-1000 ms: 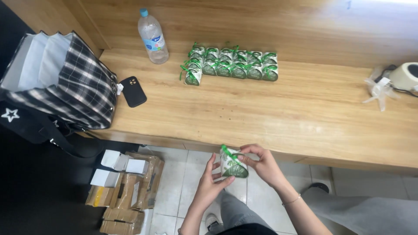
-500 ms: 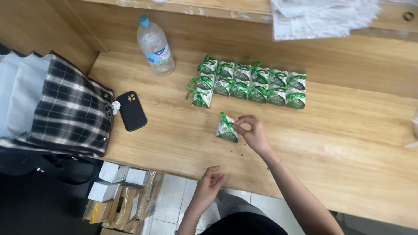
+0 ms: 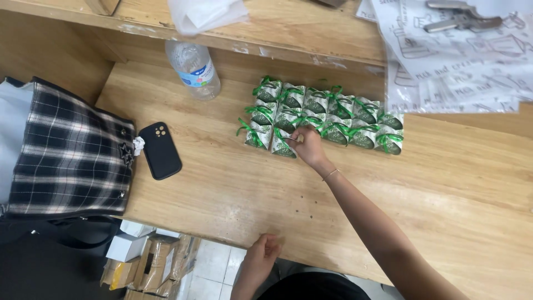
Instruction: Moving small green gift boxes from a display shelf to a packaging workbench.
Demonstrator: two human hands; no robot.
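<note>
The right hand (image 3: 308, 145) has carried the small green-ribboned paper favour box (image 3: 282, 143) across the wooden table (image 3: 222, 183) into the front row, fingers pinching it; the left hand (image 3: 262, 256) stays loosely curled, empty, at the table's edge.

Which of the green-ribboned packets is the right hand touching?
The front-row packet, second from the left end; the right hand pinches its ribbon, the others lie untouched.

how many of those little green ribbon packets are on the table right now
13 packets, as best I can count: six in the back row, seven in the front row, with the right hand on the front row's second from left. The hand may hide another.
</note>
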